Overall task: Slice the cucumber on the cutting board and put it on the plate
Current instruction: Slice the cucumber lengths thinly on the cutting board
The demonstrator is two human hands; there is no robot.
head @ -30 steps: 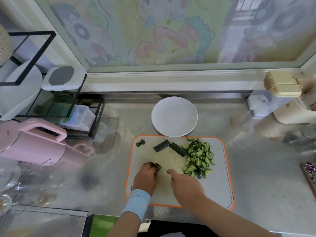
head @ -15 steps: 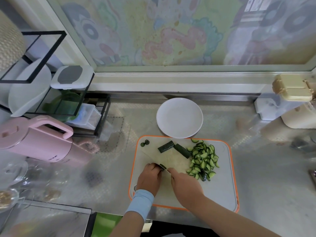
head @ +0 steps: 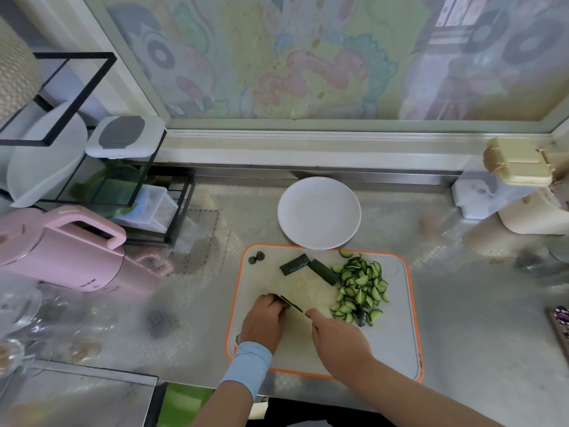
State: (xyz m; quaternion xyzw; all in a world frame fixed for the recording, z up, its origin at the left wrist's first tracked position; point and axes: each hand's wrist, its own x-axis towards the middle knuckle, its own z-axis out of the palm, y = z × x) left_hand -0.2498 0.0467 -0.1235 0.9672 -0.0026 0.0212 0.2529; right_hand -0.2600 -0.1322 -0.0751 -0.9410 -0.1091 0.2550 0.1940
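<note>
Hands work close together over the near half of the cutting board [head: 397, 343]. Left hand [head: 264, 322], above a pale blue wristband [head: 248, 365], has its fingers curled downward; what lies beneath them is hidden. Right hand [head: 340, 343] grips a knife [head: 292, 304], handle concealed, and the thin dark blade reaches the left fingertips. Cucumber slices [head: 358, 291] lie heaped on the board's right side, with two long uncut pieces [head: 295, 264] just beside them and two end caps [head: 256, 258] at the far left corner. Plate [head: 318, 212] stands on the worktop [head: 477, 318], meeting the board's far edge.
</note>
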